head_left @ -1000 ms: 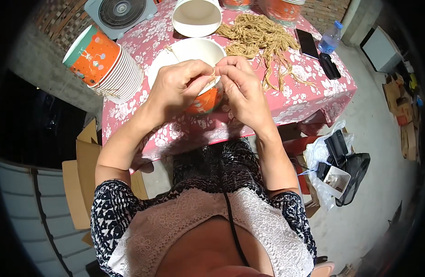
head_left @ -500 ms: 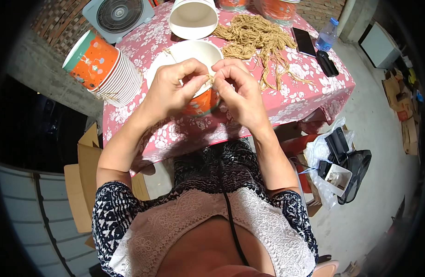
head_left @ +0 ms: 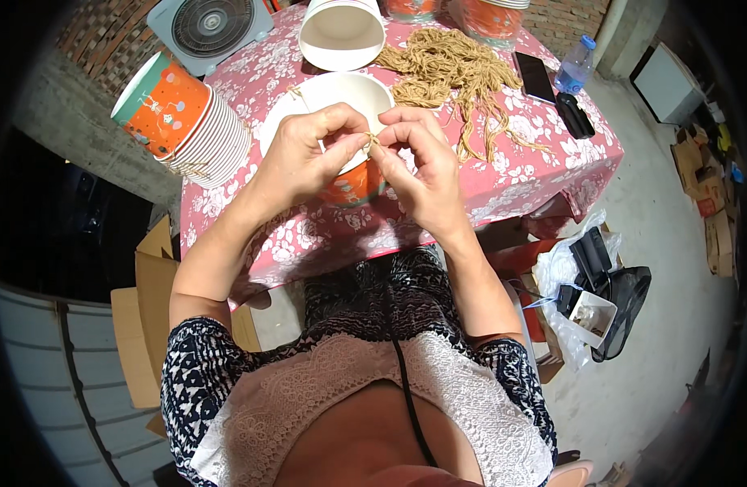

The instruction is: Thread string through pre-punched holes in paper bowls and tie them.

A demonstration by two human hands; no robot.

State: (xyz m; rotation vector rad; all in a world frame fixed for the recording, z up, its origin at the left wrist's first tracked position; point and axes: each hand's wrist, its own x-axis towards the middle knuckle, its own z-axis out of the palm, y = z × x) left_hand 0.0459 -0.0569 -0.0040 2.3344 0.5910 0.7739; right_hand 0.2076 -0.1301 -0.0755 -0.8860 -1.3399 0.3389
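Note:
Both my hands meet over an orange paper bucket [head_left: 353,185] with a white inside, which lies near the table's front edge. My left hand [head_left: 315,150] pinches a short tan cord [head_left: 373,141] between thumb and forefinger, close to the bucket's rim. From the other side my right hand [head_left: 422,162] grips the same cord with thumb and forefinger, its other fingers bent. The cord looks looped or knotted between the fingertips. Another bit of cord [head_left: 297,94] shows at the bucket's far left side. Behind the hands lies a loose heap of tan cords [head_left: 455,69].
Nested paper buckets [head_left: 179,118] lean at the left, and another white bucket [head_left: 342,36] lies behind. A grey fan-like appliance [head_left: 211,28] stands far left. At the right are a phone [head_left: 535,77], a black case [head_left: 575,115] and a water bottle [head_left: 576,65]. An open cardboard box [head_left: 150,316] stands lower left.
My right fingers have shifted and loosened slightly, so more of the cord's loop shows between the fingertips. My left hand has barely moved.

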